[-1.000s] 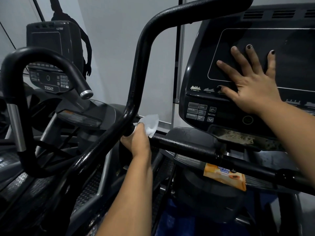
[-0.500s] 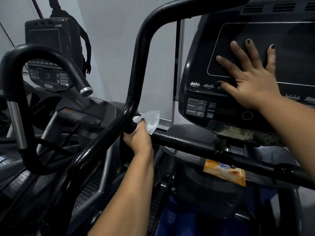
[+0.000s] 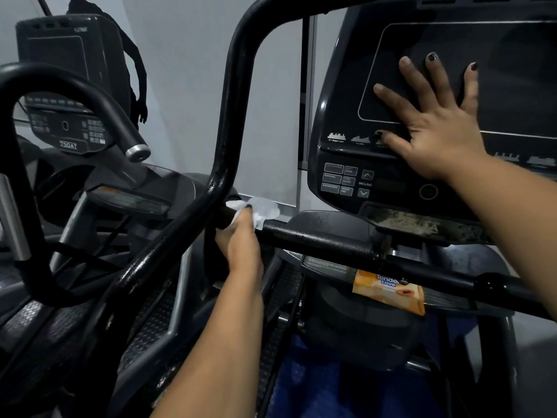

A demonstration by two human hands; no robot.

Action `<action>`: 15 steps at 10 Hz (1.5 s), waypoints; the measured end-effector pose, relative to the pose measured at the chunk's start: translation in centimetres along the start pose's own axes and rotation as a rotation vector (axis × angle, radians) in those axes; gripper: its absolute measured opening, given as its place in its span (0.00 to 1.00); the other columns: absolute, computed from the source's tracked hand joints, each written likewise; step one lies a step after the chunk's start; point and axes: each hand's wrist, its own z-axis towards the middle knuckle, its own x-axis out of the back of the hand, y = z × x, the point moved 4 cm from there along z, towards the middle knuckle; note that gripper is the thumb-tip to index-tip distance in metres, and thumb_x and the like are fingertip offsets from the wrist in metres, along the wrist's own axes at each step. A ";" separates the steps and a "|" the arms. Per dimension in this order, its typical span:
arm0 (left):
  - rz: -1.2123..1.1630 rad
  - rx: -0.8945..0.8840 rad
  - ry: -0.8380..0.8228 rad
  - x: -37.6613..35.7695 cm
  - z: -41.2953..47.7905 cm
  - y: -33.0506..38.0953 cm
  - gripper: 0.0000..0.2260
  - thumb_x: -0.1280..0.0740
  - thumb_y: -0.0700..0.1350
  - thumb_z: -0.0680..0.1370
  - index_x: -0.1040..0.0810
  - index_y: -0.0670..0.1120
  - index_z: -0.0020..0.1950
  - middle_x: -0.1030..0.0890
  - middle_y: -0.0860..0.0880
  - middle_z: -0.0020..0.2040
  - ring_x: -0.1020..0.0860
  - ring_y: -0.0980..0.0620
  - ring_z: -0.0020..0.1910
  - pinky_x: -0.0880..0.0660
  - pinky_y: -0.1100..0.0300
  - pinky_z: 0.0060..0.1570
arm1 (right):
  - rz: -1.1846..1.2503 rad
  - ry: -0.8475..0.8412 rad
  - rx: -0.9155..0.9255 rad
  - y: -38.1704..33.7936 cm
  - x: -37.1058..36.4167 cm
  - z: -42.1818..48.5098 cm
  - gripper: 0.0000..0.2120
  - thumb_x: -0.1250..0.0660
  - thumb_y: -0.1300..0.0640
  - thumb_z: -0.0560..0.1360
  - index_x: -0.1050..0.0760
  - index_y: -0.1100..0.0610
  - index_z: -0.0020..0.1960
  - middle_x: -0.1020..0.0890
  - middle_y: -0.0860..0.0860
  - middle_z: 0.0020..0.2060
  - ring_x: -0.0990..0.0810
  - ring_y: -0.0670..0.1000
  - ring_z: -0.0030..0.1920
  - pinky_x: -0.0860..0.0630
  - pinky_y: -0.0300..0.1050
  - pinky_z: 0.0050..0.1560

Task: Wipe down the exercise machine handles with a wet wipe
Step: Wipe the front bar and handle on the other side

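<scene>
A black horizontal handle bar (image 3: 319,239) runs from the centre to the lower right, joining a tall curved black upright bar (image 3: 224,140). My left hand (image 3: 241,239) grips the horizontal bar near that joint with a white wet wipe (image 3: 265,209) wrapped under the fingers. Part of the wipe sticks out above the hand. My right hand (image 3: 434,128) rests flat, fingers spread, on the machine's black console (image 3: 391,182).
An orange pack of wipes (image 3: 388,292) lies on a ledge below the bar. A second machine with its own console (image 3: 66,86) and curved handle (image 3: 75,95) stands at the left. A grey wall is behind. Treaded steps (image 3: 150,327) lie below.
My left hand with the wipe has slid slightly along the bar, staying near the joint. My right hand stays flat on the console.
</scene>
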 end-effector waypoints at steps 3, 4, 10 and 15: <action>0.180 0.312 -0.052 -3.3 -7.0 -1.4 0.32 0.43 0.54 0.82 0.51 0.36 0.77 0.31 0.38 0.70 0.29 0.42 0.68 0.32 0.49 0.68 | -0.007 -0.002 0.001 -0.1 0.1 -0.1 0.32 0.52 0.33 0.76 0.53 0.37 0.78 0.58 0.46 0.80 0.63 0.53 0.79 0.63 0.68 0.73; 0.071 0.454 -0.115 -3.2 -6.6 -0.5 0.19 0.44 0.56 0.83 0.31 0.44 0.66 0.20 0.42 0.58 0.21 0.43 0.52 0.22 0.52 0.47 | -0.013 -0.006 -0.004 0.0 0.2 -0.2 0.31 0.52 0.34 0.77 0.54 0.36 0.78 0.58 0.46 0.80 0.63 0.52 0.79 0.64 0.67 0.74; -0.070 0.540 -0.167 -5.1 -10.9 -1.6 0.11 0.35 0.50 0.79 0.22 0.44 0.56 0.16 0.43 0.46 0.17 0.46 0.41 0.20 0.57 0.37 | -0.031 -0.002 0.014 0.1 -0.1 -0.2 0.32 0.51 0.34 0.76 0.54 0.37 0.78 0.59 0.46 0.80 0.63 0.54 0.79 0.63 0.68 0.73; -0.262 0.524 -0.065 -3.8 -4.2 -1.6 0.14 0.30 0.52 0.74 0.22 0.43 0.52 0.18 0.47 0.31 0.19 0.49 0.29 0.19 0.52 0.37 | -0.047 -0.033 0.071 3.1 0.5 -2.8 0.34 0.55 0.34 0.78 0.57 0.46 0.80 0.60 0.49 0.80 0.61 0.50 0.79 0.61 0.69 0.74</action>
